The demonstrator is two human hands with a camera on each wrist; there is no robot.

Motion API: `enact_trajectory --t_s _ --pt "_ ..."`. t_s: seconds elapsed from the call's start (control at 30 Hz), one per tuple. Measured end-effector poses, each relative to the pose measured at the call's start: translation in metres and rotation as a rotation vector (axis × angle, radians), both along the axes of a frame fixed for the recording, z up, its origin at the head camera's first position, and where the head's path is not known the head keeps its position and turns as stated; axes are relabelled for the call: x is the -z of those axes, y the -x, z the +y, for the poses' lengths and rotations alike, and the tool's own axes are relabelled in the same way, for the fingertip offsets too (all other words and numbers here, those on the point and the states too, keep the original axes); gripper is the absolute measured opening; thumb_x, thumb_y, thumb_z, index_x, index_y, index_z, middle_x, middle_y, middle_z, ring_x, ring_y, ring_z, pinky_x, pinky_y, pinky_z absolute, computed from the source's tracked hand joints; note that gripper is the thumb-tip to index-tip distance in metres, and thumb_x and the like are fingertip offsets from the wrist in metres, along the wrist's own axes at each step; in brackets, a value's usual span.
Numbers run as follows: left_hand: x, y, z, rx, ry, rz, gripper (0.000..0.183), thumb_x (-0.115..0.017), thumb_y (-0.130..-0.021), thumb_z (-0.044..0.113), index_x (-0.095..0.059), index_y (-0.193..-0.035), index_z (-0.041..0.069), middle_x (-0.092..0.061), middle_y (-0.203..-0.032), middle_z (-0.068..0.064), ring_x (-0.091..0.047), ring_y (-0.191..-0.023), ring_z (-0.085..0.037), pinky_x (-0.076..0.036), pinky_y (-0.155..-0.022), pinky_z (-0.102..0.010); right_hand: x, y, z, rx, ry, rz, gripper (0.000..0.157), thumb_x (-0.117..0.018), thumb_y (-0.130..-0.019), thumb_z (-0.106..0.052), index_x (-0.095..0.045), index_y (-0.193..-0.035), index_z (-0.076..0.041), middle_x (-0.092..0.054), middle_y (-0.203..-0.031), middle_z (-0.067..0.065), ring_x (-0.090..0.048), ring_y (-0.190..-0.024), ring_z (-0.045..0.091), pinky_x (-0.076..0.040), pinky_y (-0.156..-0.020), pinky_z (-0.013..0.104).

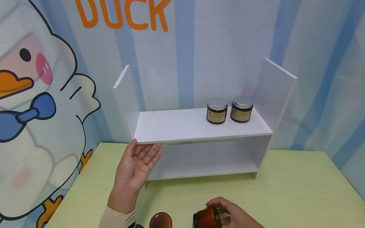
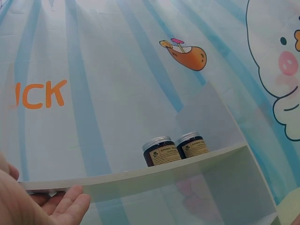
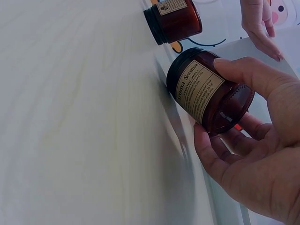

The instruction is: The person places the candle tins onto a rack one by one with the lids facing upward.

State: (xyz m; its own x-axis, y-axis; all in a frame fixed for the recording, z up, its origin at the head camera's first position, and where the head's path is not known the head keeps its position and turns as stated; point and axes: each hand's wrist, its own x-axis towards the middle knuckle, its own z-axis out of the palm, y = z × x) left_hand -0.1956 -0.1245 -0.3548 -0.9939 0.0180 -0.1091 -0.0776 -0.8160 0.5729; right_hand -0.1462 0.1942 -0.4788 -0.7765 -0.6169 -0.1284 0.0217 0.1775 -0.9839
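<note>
My right hand [image 1: 233, 220] holds an amber glass candle jar [image 1: 207, 221] with its thumb and fingers around it, tilted, dark end to the left. In the right wrist view a tan label reading "Aroma Sensation scented candle" faces the camera on this jar [image 3: 206, 91]. A second amber jar [image 1: 161, 225] stands on the table, left of it. Under the front left corner of the white shelf's upper board [image 1: 172, 125], my left hand [image 1: 136, 169] touches the edge, palm up with fingers extended. Two dark jars with silver lids, a left one [image 1: 216, 110] and a right one [image 1: 242, 109], stand on that board.
The white shelf unit has a lower board [image 1: 204, 160], a left side panel [image 1: 127, 102] and a right side panel [image 1: 275, 96]. It stands on a pale yellow-green table [image 1: 292, 194]. Behind hangs a blue-striped duck backdrop [image 1: 227, 35].
</note>
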Motion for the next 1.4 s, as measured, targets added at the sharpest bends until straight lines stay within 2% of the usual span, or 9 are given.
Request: enact_trajectory --t_s 0.43,0.67,1.4 --pt "-0.0008 -0.0001 0.0002 0.001 -0.002 -0.003 0.050 -0.040 -0.110 0.040 -0.038 -0.149 0.008 -0.056 -0.130 -0.010 -0.068 -0.116 -0.028 -0.052 -0.105 -0.042 0.0023 0.0021 0.0023 -0.007 -0.019 0.067 0.063 -0.080 -0.087 -0.012 -0.049 -0.141 -0.004 -0.058 -0.135 0.014 -0.058 -0.118 0.032 -0.057 -0.089 0.030" --pt "-0.0016 0.0000 0.0004 0.005 0.002 0.000 0.051 -0.039 -0.110 0.040 -0.037 -0.150 0.009 -0.056 -0.131 -0.009 -0.068 -0.116 -0.028 -0.051 -0.107 -0.042 0.0002 0.0032 0.0017 -0.013 -0.024 0.090 0.063 -0.080 -0.086 -0.010 -0.048 -0.141 -0.003 -0.059 -0.134 0.014 -0.061 -0.116 0.031 -0.057 -0.087 0.030" --pt "-0.0011 -0.0005 0.0004 0.002 0.016 -0.003 0.051 -0.040 -0.110 0.040 -0.036 -0.150 0.008 -0.056 -0.130 -0.009 -0.067 -0.117 -0.027 -0.052 -0.106 -0.042 -0.0008 0.0040 0.0020 -0.005 -0.026 0.066 0.066 -0.081 -0.084 -0.006 -0.049 -0.141 -0.002 -0.056 -0.138 0.016 -0.062 -0.114 0.029 -0.057 -0.086 0.030"
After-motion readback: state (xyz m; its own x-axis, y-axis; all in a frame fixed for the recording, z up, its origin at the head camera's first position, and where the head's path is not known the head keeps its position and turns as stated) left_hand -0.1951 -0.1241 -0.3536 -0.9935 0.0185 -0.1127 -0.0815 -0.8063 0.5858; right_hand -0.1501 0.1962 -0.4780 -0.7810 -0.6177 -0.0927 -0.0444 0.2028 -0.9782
